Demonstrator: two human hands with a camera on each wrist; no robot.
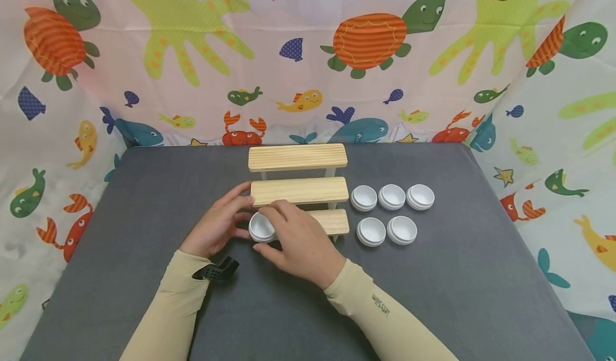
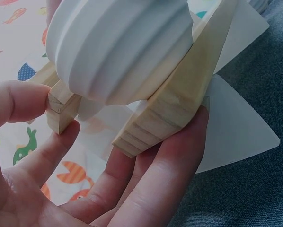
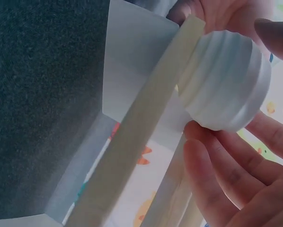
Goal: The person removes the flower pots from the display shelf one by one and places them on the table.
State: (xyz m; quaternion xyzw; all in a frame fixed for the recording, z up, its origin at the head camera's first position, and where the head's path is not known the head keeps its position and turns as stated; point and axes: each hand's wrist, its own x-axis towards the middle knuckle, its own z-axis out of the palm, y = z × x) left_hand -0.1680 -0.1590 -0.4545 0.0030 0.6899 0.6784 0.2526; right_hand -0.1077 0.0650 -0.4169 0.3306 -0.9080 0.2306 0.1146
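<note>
A small white ribbed bowl point(image 1: 261, 228) stands on the left end of the lowest board of a three-tiered wooden stand point(image 1: 299, 191). My right hand point(image 1: 304, 246) holds this bowl, its fingers along one side and the thumb by the other. The right wrist view shows the ribbed bowl point(image 3: 226, 80) against the board's edge. At the stand's left end, my left hand point(image 1: 214, 226) grips the boards. In the left wrist view, its thumb and a finger pinch one plank point(image 2: 63, 101), while other fingers lie under the lower plank point(image 2: 165, 109).
To the right of the stand, several more white bowls point(image 1: 392, 197) sit in two rows on the grey table point(image 1: 462, 286). A patterned cloth point(image 1: 192, 104) with sea animals hangs along the back and sides. Translucent white supports point(image 2: 241, 127) carry the boards.
</note>
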